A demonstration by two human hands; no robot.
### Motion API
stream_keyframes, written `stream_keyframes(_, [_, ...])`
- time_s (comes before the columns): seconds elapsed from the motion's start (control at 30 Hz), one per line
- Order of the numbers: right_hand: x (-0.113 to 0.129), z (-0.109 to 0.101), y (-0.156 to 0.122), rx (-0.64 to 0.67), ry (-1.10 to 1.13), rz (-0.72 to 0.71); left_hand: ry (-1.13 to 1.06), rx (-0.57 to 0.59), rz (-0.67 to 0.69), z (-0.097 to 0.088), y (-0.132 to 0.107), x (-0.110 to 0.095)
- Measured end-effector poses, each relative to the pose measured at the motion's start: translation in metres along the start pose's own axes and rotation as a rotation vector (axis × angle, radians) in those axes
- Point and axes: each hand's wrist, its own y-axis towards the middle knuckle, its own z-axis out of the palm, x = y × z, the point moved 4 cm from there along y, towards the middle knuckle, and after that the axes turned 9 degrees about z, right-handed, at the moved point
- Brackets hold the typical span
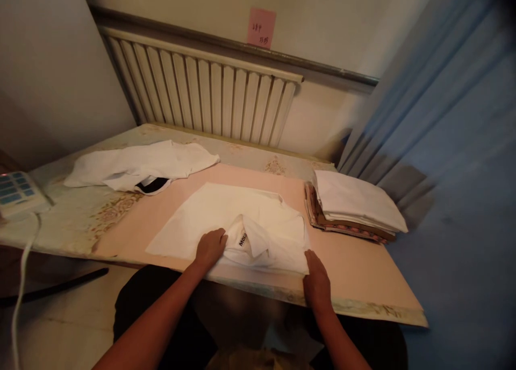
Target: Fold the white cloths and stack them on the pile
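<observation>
A white T-shirt (pixel 209 211) lies flat on a pink sheet (pixel 358 262), partly folded, with the fabric bunched up near its front edge. Black lettering shows on the raised part. My left hand (pixel 210 249) is closed on the shirt's fabric just left of the lettering. At the right front corner, my right hand (pixel 317 278) grips the shirt's edge, its thumb and some fingertips hidden.
Another white garment (pixel 141 163) with a dark patch lies loosely at the back left. A stack of folded clothes (pixel 355 203) sits to the right, beside a blue curtain (pixel 455 225). A white device with keys (pixel 20 192) and a cable stands at the far left. Behind the table is a radiator (pixel 213 93).
</observation>
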Motion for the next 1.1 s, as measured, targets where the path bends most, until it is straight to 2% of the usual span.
stream_keyframes(0.47, [-0.0053, -0.0035, -0.0011, 0.006, -0.045, 0.051, 0.033, -0.041, 0.059, 0.0051, -0.0013, -0.0069])
stream_keyframes(1.1, [-0.0104, -0.0011, -0.0046, 0.006, -0.082, 0.038, 0.03, -0.145, 0.124, 0.0075, -0.0064, -0.0065])
